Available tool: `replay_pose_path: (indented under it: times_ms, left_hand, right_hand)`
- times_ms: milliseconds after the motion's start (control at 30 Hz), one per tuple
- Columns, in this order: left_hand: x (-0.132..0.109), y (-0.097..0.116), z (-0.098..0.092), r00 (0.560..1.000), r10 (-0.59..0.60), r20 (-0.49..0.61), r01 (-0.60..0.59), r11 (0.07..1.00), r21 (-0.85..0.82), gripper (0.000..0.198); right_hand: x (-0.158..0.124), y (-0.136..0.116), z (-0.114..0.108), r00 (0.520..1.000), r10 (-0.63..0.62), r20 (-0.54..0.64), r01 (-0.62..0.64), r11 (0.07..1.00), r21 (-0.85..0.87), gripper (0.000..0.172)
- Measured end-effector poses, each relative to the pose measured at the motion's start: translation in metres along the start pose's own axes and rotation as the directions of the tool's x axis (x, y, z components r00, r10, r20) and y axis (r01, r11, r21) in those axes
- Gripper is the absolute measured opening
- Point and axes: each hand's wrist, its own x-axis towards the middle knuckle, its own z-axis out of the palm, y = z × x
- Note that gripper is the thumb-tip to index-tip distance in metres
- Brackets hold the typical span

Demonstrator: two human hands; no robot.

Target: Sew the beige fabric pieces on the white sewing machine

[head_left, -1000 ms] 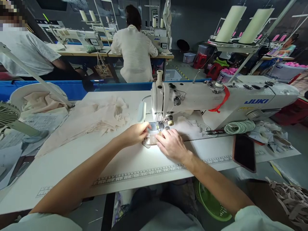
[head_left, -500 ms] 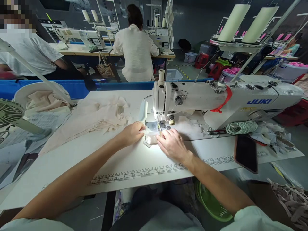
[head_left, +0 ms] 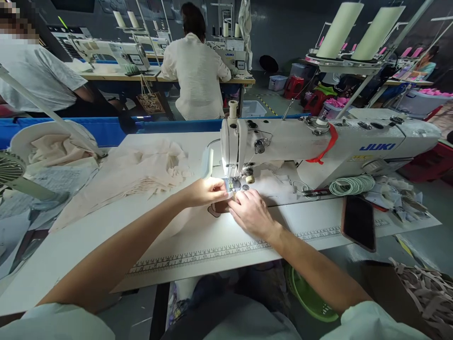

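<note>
Left hand (head_left: 204, 192) nearly meets right hand (head_left: 252, 213), fingers (head_left: 216, 185) curled in, hold unclear from here, white metal sewing machine (head_left: 300, 140) just beyond!

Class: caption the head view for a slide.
Left hand and right hand close together at a white JUKI sewing machine.

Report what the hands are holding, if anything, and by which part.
The left hand seems to pinch a small, pale fabric piece; which part is hidden. Whether the right hand grips or merely presses cannot be told.
</note>
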Motion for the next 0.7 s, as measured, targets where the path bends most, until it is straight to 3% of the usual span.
replay_pose_path:
  times_ms: [167,700]
  left_hand:
    - [0.021,-0.014,0.01,0.997,-0.068,0.028,0.069,0.997,-0.042,0.032]
    - [0.026,-0.017,0.007,0.984,-0.166,0.065,0.162,0.985,0.057,0.019]
  right_hand:
    - [0.0,0.001,0.0,1.0,-0.011,0.013,0.011,1.0,-0.005,0.025]
    - [0.0,0.002,-0.001,0.999,-0.012,0.037,0.011,1.0,0.017,0.029]
